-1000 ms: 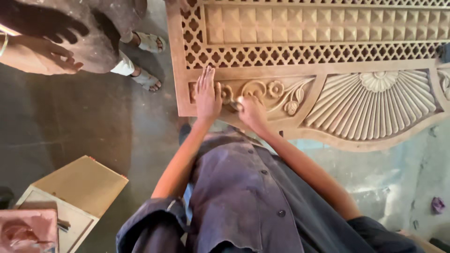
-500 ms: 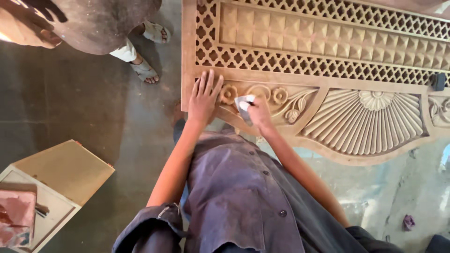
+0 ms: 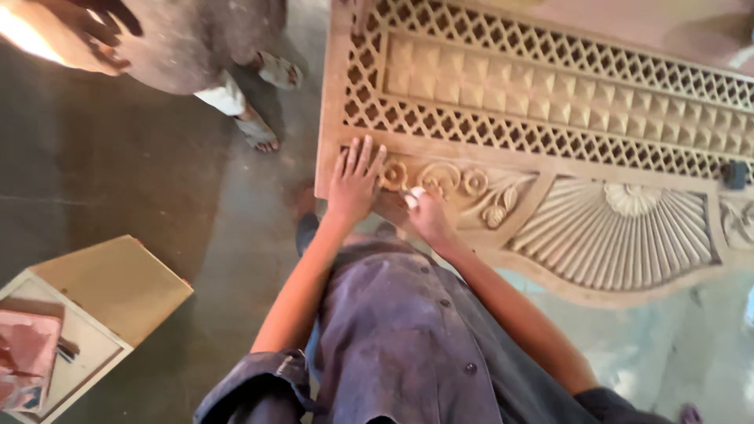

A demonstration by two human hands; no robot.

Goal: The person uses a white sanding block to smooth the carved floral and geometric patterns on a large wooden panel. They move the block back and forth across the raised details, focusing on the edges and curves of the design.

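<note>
Your left hand lies flat, fingers spread, on the carved wooden panel lying on the floor, while your right hand pinches a small white piece against the scroll carving just beside it.

Head view, steeply downward (near hands)

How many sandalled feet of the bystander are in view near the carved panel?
2: one sandalled foot by the carved panel's top-left corner, the other lower left of it on the floor.
</note>
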